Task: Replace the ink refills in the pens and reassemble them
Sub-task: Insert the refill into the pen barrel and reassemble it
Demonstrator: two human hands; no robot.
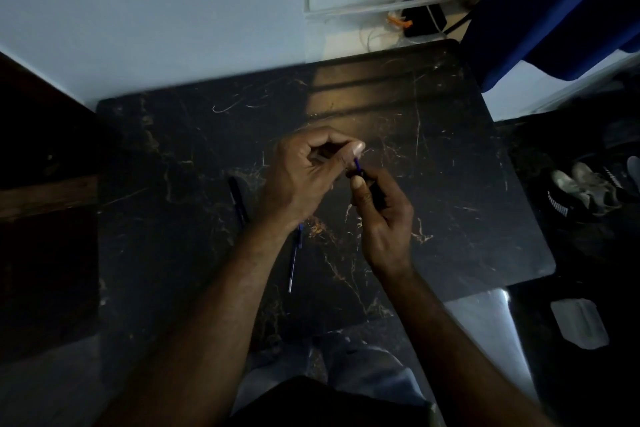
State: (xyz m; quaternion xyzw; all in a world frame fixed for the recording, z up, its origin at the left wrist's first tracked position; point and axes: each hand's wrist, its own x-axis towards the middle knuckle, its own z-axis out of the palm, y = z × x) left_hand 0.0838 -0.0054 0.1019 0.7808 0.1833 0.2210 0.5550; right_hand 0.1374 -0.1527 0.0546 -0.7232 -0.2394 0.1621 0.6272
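Where the two hands meet above the middle of the dark marble table (pixel 433 156), a thin blue refill (pixel 357 163) shows in the small gap between them. The left hand (pixel 304 173) is curled, thumb and forefinger pinched together at the refill's upper end. The right hand (pixel 384 218) is closed around a dark pen barrel (pixel 375 189), thumb pressed on its near side, the refill's lower end at the barrel's mouth. Both forearms rise from the near edge, converging toward the centre. On the table left of the left wrist lies a dark pen (pixel 238 199), slanted; just beside it, partly under the left forearm, lies a loose blue refill (pixel 294 262), pointing toward the near edge.
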